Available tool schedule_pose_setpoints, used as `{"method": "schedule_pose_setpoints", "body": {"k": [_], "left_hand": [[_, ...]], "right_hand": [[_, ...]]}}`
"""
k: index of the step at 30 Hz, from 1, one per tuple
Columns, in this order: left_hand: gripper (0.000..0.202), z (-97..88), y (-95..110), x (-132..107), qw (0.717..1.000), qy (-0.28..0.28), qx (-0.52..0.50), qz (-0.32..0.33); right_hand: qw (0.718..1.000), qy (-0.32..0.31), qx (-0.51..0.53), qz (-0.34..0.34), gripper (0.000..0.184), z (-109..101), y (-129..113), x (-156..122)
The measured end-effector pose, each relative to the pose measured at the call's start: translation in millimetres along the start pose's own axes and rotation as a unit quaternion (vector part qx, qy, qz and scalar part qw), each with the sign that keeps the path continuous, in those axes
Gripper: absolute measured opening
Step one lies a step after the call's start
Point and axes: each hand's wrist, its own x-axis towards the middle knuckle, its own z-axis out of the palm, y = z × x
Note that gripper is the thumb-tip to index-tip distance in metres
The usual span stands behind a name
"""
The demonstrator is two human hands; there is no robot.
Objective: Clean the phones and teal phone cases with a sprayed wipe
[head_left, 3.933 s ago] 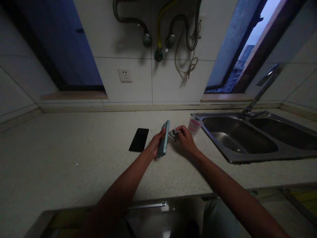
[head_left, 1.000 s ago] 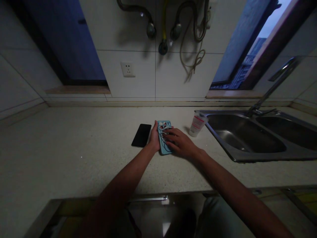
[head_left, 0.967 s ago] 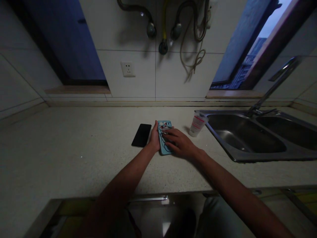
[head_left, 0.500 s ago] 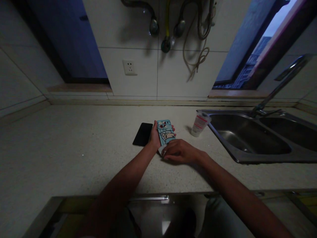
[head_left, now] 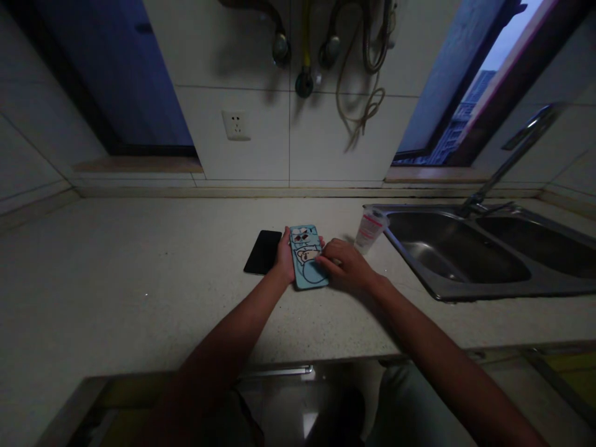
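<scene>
My left hand (head_left: 284,257) is wrapped round a light blue phone case (head_left: 310,273) with a cartoon animal printed on it, thumb on its left edge and fingertips showing at the right. Whether a phone is inside cannot be seen. Curled at the case's lower right is my right hand (head_left: 347,264), its fingertips touching the printed face. A little of a white tissue (head_left: 336,262) shows under those fingers; most of it is hidden. To the left of my left hand, a black phone (head_left: 263,251) lies flat on the counter.
A clear plastic cup (head_left: 369,231) with red print stands behind my right hand. Further right is a steel double sink (head_left: 447,292) with a tall faucet (head_left: 521,139). The pale counter (head_left: 186,261) meets a tiled wall with a socket (head_left: 236,126) and hanging hoses.
My right hand has moved up and right from the case's lower end to its right side, uncovering the lower part. The white tissue has gone mostly out of sight. My left hand keeps its hold.
</scene>
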Motion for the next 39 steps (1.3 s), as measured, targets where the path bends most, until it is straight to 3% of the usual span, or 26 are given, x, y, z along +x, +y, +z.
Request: {"method": "schedule_pose_setpoints", "body": {"k": [3, 8, 14, 19, 24, 32, 39], "left_hand": [[0.072, 4.8, -3.2, -2.9, 1.000, -0.003, 0.004, -0.019], [0.069, 10.1, -5.8, -8.8, 1.000, -0.008, -0.001, -0.017], [0.063, 14.0, -8.9, -13.0, 0.999, -0.008, -0.008, -0.034], [0.062, 7.6, -13.7, -8.9, 0.997, -0.049, 0.004, -0.063], [0.072, 6.3, -18.4, -11.6, 0.994, -0.058, 0.041, -0.083], [0.071, 5.5, -23.1, -9.4, 0.996, -0.050, 0.076, 0.004], [0.076, -5.2, -16.7, -2.7, 0.994, 0.007, 0.103, 0.018]], "right_hand": [[0.999, 0.046, -0.002, 0.029, 0.031, 1.0, 2.7, -0.7], [0.996, 0.063, 0.010, 0.067, 0.025, 7.0, 1.2, -2.3], [0.989, 0.102, -0.010, 0.103, 0.040, 15.1, 4.5, -4.8], [0.989, 0.096, 0.010, 0.116, 0.051, 17.2, 6.3, -5.5], [0.995, 0.048, 0.017, 0.082, 0.056, 16.4, 4.7, -5.1], [1.000, -0.002, 0.022, 0.010, 0.055, 13.3, -6.1, -1.9], [0.994, 0.019, 0.053, -0.090, 0.037, 11.6, -19.7, 3.4]]}}
